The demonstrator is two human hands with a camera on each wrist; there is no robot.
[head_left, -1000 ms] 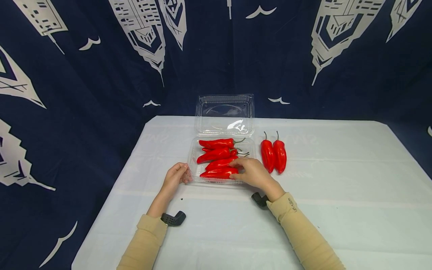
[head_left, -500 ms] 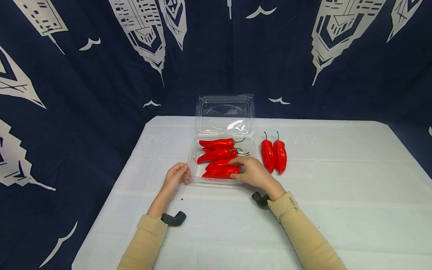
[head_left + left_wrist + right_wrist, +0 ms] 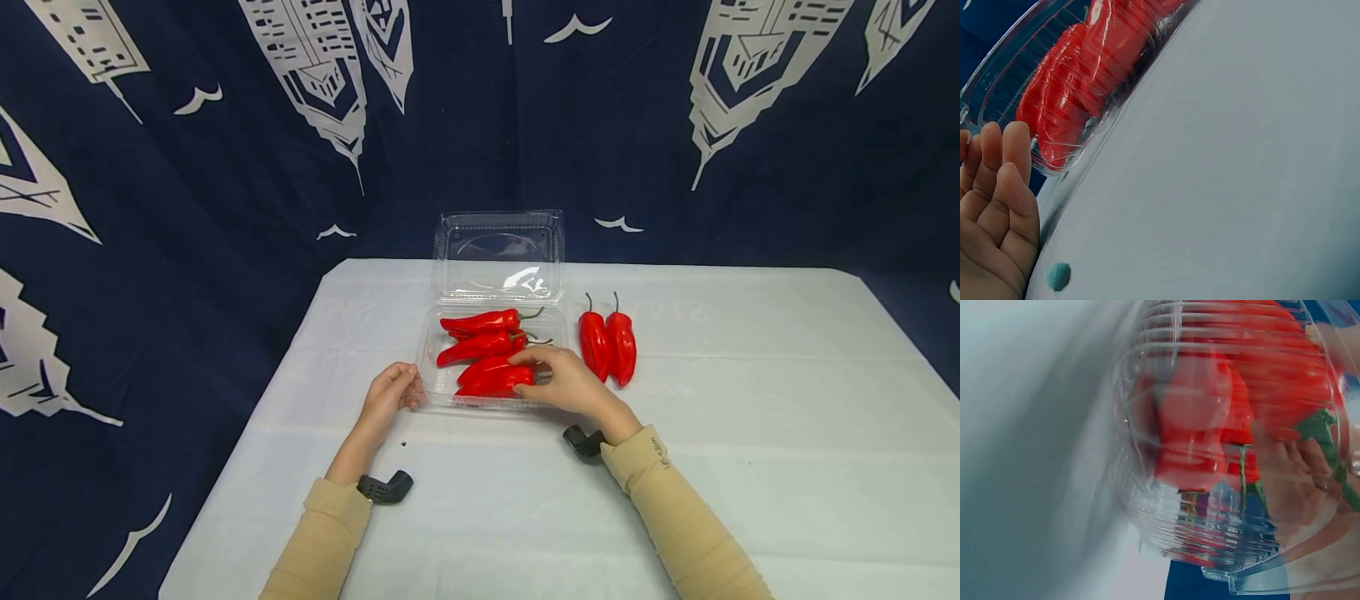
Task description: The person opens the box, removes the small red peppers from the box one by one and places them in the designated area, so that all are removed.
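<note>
A clear plastic clamshell container [image 3: 428,333] lies with its lid [image 3: 498,279] raised at the back and holds several red chili peppers [image 3: 480,347] with green stems. At the container's left edge my left hand [image 3: 392,388] pinches the rim; its fingertips [image 3: 1016,134] show against the end wall in the left wrist view. Inside the front right part, my right hand [image 3: 567,384] grips the nearest red chili pepper [image 3: 487,383] near its stem end, thumb in front and fingers behind. Seen through the ribbed plastic in the right wrist view, that pepper [image 3: 1297,381] sits above others.
Two more red chili peppers [image 3: 607,346] lie side by side on the white-covered table [image 3: 750,375], right of the container, stems pointing away. A small dark speck [image 3: 403,443] is near the left wrist. Behind the table hangs a navy cloth [image 3: 525,125] with white prints.
The gripped pepper has shifted slightly to the right along with my right hand, and its left tip now sits further from the container's left side. My left hand stays in place.
</note>
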